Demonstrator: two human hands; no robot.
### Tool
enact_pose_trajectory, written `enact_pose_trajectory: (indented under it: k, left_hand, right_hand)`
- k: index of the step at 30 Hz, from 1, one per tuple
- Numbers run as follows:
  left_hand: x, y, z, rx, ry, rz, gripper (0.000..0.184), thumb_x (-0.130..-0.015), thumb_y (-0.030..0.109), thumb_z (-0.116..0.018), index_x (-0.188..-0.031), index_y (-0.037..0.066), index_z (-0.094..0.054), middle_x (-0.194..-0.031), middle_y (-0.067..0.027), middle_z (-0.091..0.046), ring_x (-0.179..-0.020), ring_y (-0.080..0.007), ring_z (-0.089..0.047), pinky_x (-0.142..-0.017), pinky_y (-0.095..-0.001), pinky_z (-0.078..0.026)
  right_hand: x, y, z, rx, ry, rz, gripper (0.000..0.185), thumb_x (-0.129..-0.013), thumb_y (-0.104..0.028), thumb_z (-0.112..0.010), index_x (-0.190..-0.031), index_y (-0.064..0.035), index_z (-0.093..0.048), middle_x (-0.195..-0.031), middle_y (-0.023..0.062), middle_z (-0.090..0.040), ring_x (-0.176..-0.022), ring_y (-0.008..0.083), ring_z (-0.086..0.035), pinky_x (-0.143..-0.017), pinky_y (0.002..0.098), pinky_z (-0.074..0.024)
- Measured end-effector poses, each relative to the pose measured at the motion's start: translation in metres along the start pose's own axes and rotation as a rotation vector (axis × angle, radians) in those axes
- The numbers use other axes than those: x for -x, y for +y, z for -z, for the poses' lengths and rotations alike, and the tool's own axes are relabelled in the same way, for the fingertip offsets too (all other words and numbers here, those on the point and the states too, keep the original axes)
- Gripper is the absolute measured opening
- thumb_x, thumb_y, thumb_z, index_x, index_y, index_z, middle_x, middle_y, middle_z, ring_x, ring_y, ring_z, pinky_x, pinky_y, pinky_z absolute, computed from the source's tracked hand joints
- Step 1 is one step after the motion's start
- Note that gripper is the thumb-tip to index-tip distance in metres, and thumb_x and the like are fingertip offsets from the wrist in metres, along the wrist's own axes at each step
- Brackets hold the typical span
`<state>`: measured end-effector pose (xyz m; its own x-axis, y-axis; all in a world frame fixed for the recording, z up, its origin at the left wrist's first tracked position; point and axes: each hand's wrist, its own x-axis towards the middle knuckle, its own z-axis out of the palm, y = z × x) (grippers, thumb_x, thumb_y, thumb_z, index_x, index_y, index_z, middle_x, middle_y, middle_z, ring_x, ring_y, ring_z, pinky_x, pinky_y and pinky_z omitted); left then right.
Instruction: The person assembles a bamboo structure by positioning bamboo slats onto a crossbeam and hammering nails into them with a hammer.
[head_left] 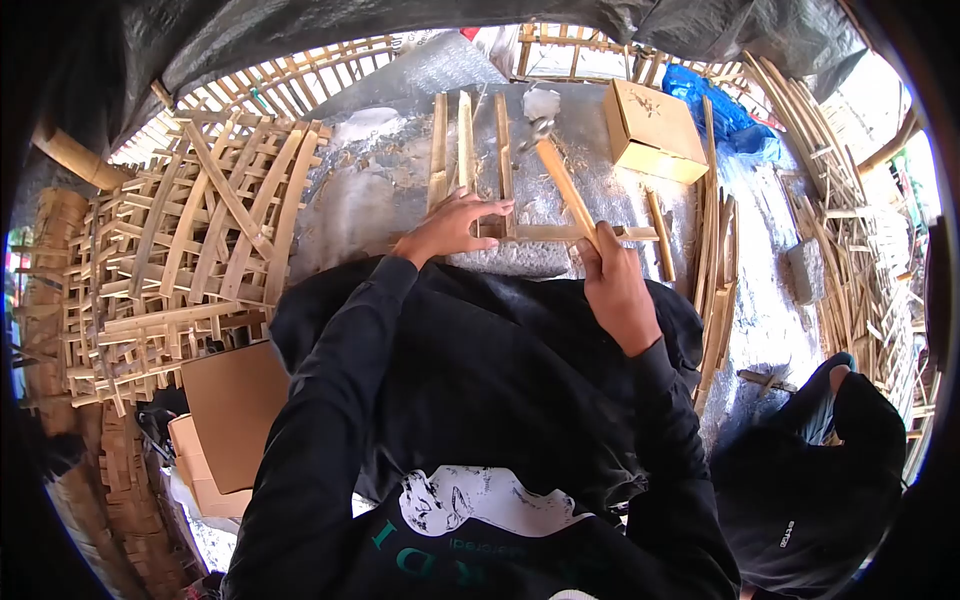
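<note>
My right hand [618, 285] is wrapped round the wooden handle of a hammer [567, 185], whose metal head points away from me at the upper left of the handle. My left hand [452, 228] has its fingers apart, thumb and forefinger spread, over the near ends of the upright bamboo strips. Three bamboo strips [504, 150] lie side by side, pointing away from me. A crosswise strip [560, 233] runs between my hands, in front of a grey block [510, 258]. A short bamboo stick [660, 235] lies right of the hammer.
Stacked bamboo lattices [190, 215] stand at left. A cardboard box [655, 130] and blue plastic sheet [725, 115] are at the back right. Long strips [713, 250] and a grey brick [805, 272] lie at right. Another person [810, 480] sits at the lower right.
</note>
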<state>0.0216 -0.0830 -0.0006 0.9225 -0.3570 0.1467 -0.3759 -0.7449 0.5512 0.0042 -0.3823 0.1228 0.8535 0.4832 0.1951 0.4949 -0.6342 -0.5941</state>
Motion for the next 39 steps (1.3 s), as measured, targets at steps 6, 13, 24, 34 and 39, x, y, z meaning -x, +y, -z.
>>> enact_pose_trajectory:
  k: [6,13,24,34,39]
  left_hand:
    - [0.000,-0.001,0.001,0.004,-0.022,0.155,0.065,-0.083,0.039,-0.082,-0.142,0.019,-0.062,-0.136,-0.0108,-0.066,-0.120,-0.0380,-0.057,-0.119,-0.0476,-0.035]
    - [-0.001,-0.001,-0.001,0.031,0.005,0.023,0.064,-0.085,0.030,-0.080,-0.144,0.018,-0.061,-0.151,0.0023,-0.060,-0.119,-0.0292,-0.060,-0.122,-0.0468,-0.032]
    - [-0.001,0.009,0.006,0.047,-0.025,0.071,0.066,-0.084,0.027,-0.081,-0.146,0.020,-0.059,-0.151,0.0047,-0.060,-0.124,-0.0305,-0.059,-0.124,-0.0474,-0.030]
    - [0.001,0.004,0.001,-0.031,-0.046,0.142,0.066,-0.083,0.030,-0.082,-0.144,0.017,-0.061,-0.142,-0.0031,-0.065,-0.124,-0.0302,-0.057,-0.116,-0.0458,-0.037]
    - [0.000,0.006,0.004,0.016,0.006,0.051,0.068,-0.081,0.030,-0.083,-0.143,0.016,-0.061,-0.139,-0.0057,-0.066,-0.123,-0.0302,-0.057,-0.117,-0.0436,-0.037]
  right_hand:
    - [0.018,0.038,-0.018,0.161,-0.182,0.024,0.018,-0.103,-0.015,-0.060,-0.107,0.0008,-0.053,-0.080,0.0319,-0.062,-0.081,0.0558,-0.059,-0.073,0.0642,-0.0438]
    - [-0.012,0.001,0.013,-0.060,-0.047,0.010,0.023,-0.105,-0.018,-0.060,-0.099,0.0033,-0.054,-0.082,0.0312,-0.060,-0.084,0.0552,-0.056,-0.072,0.0603,-0.0410]
    - [-0.015,0.022,0.027,0.049,0.027,0.214,0.021,-0.105,-0.019,-0.060,-0.099,0.0002,-0.056,-0.080,0.0267,-0.063,-0.077,0.0510,-0.058,-0.069,0.0584,-0.0428]
    - [0.018,0.041,-0.019,0.058,-0.124,0.037,0.025,-0.106,-0.022,-0.056,-0.107,0.0023,-0.057,-0.086,0.0326,-0.062,-0.084,0.0540,-0.059,-0.077,0.0637,-0.0452]
    - [0.000,0.005,0.019,0.028,-0.096,0.032,0.020,-0.106,-0.017,-0.058,-0.101,0.0022,-0.055,-0.083,0.0287,-0.063,-0.083,0.0527,-0.060,-0.073,0.0611,-0.0448]
